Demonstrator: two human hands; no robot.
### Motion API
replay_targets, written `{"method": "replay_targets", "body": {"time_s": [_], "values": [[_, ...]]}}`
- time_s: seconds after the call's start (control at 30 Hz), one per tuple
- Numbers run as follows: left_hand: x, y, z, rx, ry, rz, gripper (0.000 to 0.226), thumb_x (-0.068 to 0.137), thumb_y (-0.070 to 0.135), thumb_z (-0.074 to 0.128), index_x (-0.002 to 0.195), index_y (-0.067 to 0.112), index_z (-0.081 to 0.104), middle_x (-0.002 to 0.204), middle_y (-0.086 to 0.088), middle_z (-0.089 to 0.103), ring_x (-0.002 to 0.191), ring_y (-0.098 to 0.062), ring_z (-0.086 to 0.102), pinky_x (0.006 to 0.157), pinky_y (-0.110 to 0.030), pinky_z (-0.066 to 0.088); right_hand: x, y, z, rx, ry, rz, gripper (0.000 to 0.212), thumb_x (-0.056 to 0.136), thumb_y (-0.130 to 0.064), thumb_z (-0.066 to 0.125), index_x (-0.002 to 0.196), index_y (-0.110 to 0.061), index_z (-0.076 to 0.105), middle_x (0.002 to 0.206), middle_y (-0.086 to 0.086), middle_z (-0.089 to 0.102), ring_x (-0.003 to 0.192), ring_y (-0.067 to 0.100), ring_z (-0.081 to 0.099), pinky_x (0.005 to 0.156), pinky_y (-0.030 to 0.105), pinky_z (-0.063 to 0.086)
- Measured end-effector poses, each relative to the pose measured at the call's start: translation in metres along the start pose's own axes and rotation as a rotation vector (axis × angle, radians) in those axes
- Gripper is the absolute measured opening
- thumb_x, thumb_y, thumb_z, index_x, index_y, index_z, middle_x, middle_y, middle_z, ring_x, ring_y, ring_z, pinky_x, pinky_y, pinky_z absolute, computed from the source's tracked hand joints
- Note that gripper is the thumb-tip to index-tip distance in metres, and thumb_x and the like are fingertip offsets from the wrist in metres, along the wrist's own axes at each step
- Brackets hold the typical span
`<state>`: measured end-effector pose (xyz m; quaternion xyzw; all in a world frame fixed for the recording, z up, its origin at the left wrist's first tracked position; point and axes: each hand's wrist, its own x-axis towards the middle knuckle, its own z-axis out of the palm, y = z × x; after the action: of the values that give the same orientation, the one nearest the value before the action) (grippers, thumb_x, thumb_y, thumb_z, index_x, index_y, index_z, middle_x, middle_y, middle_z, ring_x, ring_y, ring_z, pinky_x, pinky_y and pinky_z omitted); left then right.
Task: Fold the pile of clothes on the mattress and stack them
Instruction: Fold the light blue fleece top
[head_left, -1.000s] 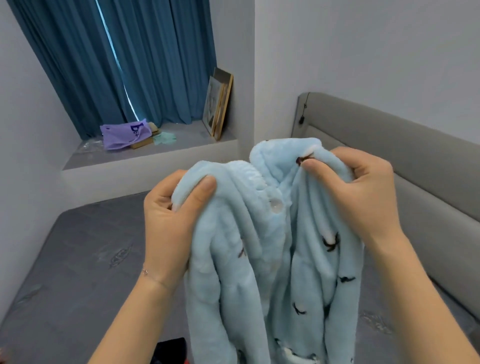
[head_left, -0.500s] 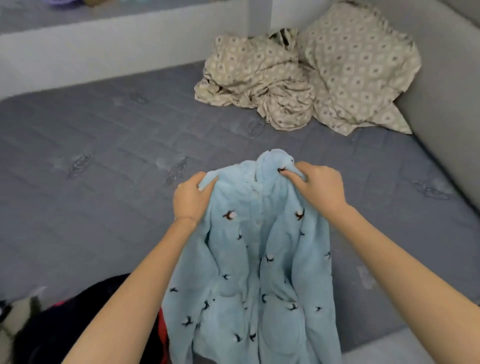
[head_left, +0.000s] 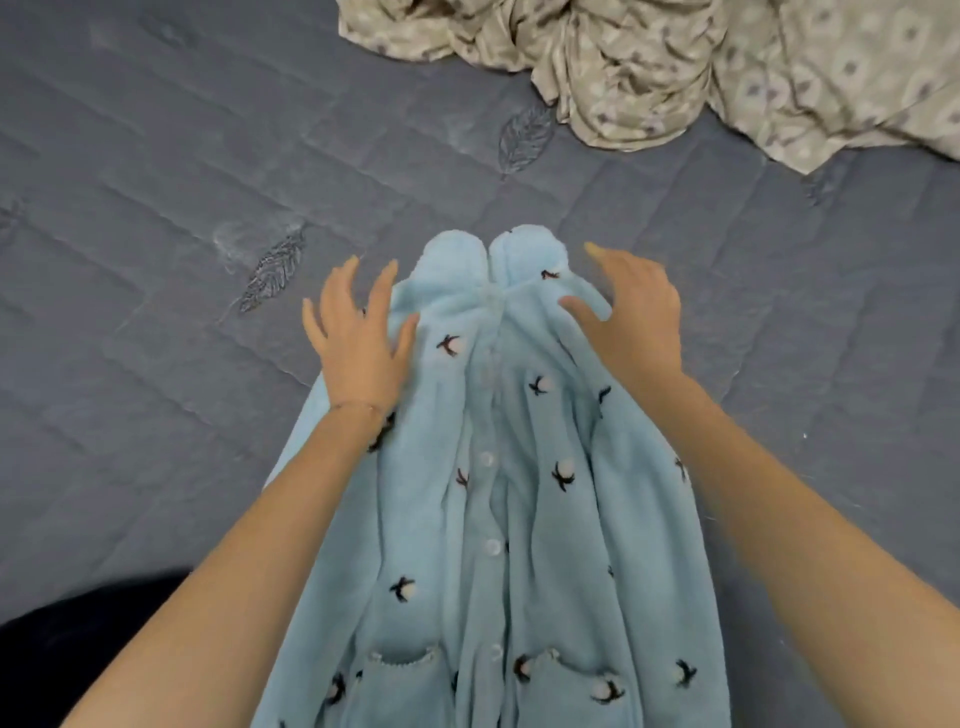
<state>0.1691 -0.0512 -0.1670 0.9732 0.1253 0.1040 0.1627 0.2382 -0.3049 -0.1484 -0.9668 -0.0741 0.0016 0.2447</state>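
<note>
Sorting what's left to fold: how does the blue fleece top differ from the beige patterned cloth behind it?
The blue fleece top lies spread out, buttons up; the beige patterned cloth is crumpled in a heap. The top bears scattered dark motifs; the cloth a dense repeating print. Both lie on the grey mattress.

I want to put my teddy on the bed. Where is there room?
Bare grey mattress lies left of the blue fleece top, and between its collar and the beige bedding. Top right is crowded with that bedding.

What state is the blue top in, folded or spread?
Spread: the top lies lengthwise on the mattress, buttons up, left hand and right hand open at its shoulders.
</note>
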Motion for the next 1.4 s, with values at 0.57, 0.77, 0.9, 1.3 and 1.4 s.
{"method": "replay_targets", "body": {"time_s": [0.57, 0.77, 0.9, 1.3, 1.4], "values": [[-0.075, 0.023, 0.092, 0.274, -0.548, 0.245, 0.07, 0.09, 0.067, 0.015, 0.148, 0.038, -0.013, 0.159, -0.007, -0.017, 0.147, -0.029, -0.014, 0.115, -0.057, -0.008, -0.106, 0.06, 0.08, -0.069, -0.25, 0.138, 0.067, 0.098, -0.053, 0.038, 0.154, -0.025, 0.015, 0.162, 0.006, 0.011, 0.15, 0.025, 0.002, 0.12, 0.045, -0.001], [-0.142, 0.082, 0.06, -0.192, -0.438, 0.456, 0.047, 0.095, 0.009, 0.049, 0.142, 0.009, 0.042, 0.153, -0.02, 0.027, 0.143, -0.036, 0.02, 0.116, -0.054, 0.01, -0.194, 0.082, 0.036, 0.187, 0.074, 0.397, 0.041, 0.098, -0.014, 0.056, 0.136, -0.001, 0.051, 0.144, 0.016, 0.047, 0.133, 0.03, 0.045, 0.114, 0.037, 0.032], [-0.194, 0.114, 0.056, -0.208, -0.593, 0.59, 0.047, 0.093, 0.005, 0.056, 0.139, 0.007, 0.048, 0.149, -0.021, 0.035, 0.14, -0.039, 0.027, 0.114, -0.058, 0.018, -0.254, 0.101, 0.029, 0.217, -0.215, 0.664, 0.064, 0.098, -0.036, 0.052, 0.15, -0.006, 0.028, 0.159, 0.011, 0.022, 0.147, 0.027, 0.017, 0.12, 0.041, 0.017], [-0.137, 0.214, 0.078, -0.048, -0.726, 0.69, 0.063, 0.088, -0.007, 0.036, 0.145, 0.021, 0.038, 0.156, -0.002, 0.025, 0.147, -0.024, 0.008, 0.117, -0.038, -0.008, -0.282, 0.116, -0.01, 0.652, -0.071, 0.628, 0.023, 0.087, -0.007, 0.065, 0.077, -0.016, 0.048, 0.073, -0.006, 0.049, 0.064, 0.002, 0.043, 0.061, 0.012, 0.039], [-0.127, 0.244, 0.093, -0.025, -0.958, 0.73, 0.051, 0.097, 0.005, 0.036, 0.143, 0.027, 0.04, 0.148, 0.006, 0.041, 0.145, -0.016, 0.015, 0.116, -0.037, -0.008, -0.281, 0.122, -0.022, 0.662, -0.067, 0.56, 0.026, 0.086, -0.001, 0.066, 0.077, -0.014, 0.044, 0.075, -0.01, 0.041, 0.067, 0.001, 0.041, 0.065, 0.011, 0.037]]}}
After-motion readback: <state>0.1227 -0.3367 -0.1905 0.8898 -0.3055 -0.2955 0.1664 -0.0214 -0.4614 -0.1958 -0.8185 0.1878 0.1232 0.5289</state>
